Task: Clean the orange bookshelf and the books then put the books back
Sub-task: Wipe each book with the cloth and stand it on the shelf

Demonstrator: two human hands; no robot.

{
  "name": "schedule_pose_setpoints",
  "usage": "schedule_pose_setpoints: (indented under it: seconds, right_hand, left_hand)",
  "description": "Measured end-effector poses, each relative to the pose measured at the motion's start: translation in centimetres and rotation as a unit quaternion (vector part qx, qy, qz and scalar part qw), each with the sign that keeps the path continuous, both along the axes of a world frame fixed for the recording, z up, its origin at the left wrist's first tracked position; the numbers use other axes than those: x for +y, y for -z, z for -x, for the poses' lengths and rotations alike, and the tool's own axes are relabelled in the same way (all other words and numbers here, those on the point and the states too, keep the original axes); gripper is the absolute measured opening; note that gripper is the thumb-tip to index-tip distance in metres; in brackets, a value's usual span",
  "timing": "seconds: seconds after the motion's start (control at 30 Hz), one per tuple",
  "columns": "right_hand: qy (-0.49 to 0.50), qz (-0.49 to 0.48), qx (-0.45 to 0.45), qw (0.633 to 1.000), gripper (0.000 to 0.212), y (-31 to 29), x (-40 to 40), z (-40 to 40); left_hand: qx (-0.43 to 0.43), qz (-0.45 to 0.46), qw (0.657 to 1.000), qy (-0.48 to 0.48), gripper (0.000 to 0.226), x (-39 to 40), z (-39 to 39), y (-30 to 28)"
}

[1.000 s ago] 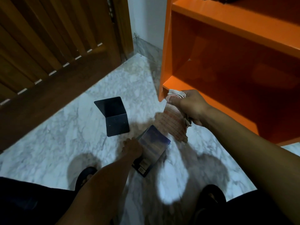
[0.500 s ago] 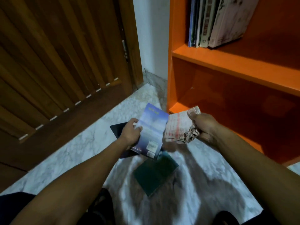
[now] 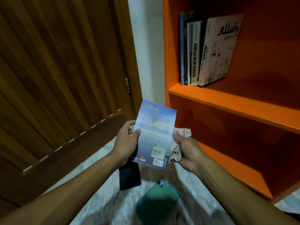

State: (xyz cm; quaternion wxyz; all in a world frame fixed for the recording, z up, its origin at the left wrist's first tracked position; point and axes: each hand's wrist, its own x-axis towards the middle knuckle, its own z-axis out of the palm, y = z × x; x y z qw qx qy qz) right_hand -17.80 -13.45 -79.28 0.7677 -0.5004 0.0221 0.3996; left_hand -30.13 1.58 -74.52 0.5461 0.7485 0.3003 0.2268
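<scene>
- Book: a blue paperback (image 3: 155,135), back cover up, held between both hands in front of the orange bookshelf (image 3: 230,101), likely so its cover can be wiped.
- Left hand (image 3: 125,143) grips its left edge, thumb on the cover, steadying it.
- Right hand (image 3: 186,150) clutches a crumpled cloth (image 3: 177,143) against the book's right edge.
- Below the hands, a green book (image 3: 156,203) and a dark bookend (image 3: 129,176) lie on the floor, apparently awaiting their turn.
- Above the right hand, shelved books (image 3: 209,51) lean together.
</scene>
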Motion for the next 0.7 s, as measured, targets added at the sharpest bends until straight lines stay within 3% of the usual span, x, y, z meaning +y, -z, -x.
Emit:
schedule_pose_setpoints:
  seconds: [0.07,0.13,0.33,0.47,0.63,0.7]
  right_hand:
    - [-0.029,0.005,-0.032,0.999,0.026,-0.2,-0.4,0.6]
    - [-0.042,0.020,-0.053,0.998,0.016,-0.5,-0.7,1.2]
    - [-0.056,0.019,-0.081,0.995,0.021,-1.5,-1.6,1.2]
    - [-0.049,0.030,-0.081,0.995,0.033,-1.9,-1.5,1.1]
    - [0.068,0.002,-0.008,0.998,0.034,-3.4,-1.5,-0.2]
    - [0.148,0.007,-0.060,0.987,0.039,-3.6,-1.6,-1.2]
  left_hand:
    - [0.028,-0.069,0.997,0.010,0.027,0.2,0.3,0.2]
    - [0.023,-0.080,0.996,0.025,0.033,0.1,0.6,0.3]
    - [-0.030,0.067,0.994,0.087,0.049,0.1,0.9,0.0]
    - [-0.061,0.139,0.986,0.067,0.035,-0.1,0.6,-0.2]
    - [-0.065,0.101,0.991,0.050,0.020,0.0,0.4,-0.3]
    - [-0.066,0.072,0.994,0.055,0.018,-0.1,0.4,-0.2]
